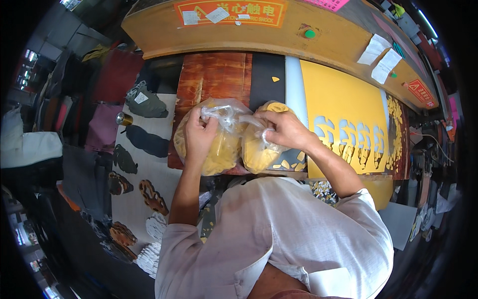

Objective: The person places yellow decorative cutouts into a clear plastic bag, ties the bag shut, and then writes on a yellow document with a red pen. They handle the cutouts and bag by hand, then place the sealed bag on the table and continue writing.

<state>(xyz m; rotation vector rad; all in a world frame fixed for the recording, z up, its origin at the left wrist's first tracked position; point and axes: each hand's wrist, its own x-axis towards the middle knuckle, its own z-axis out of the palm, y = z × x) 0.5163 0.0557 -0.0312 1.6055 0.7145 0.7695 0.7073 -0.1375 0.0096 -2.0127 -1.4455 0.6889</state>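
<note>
Two bulging clear plastic areas, filled with yellow cut pieces, sit side by side in front of me; twisted film runs between them, and I cannot tell whether they are one bag or two. My left hand (201,129) is closed in a pinch on the top of the larger plastic bag (219,157) on the left. The smaller bulge (259,154) lies to its right, where my right hand (283,128) has its fingers closed on the gathered film. Yellow pieces (274,107) show at the top of this right part, partly behind my right hand.
A yellow sheet (343,94) with cut-outs lies at right. Behind it all runs an orange machine beam (224,37) with a green button (309,34). A reddish-brown board (214,74) lies under the bags. Several bundled pieces and a can (124,118) occupy the left side table (132,162).
</note>
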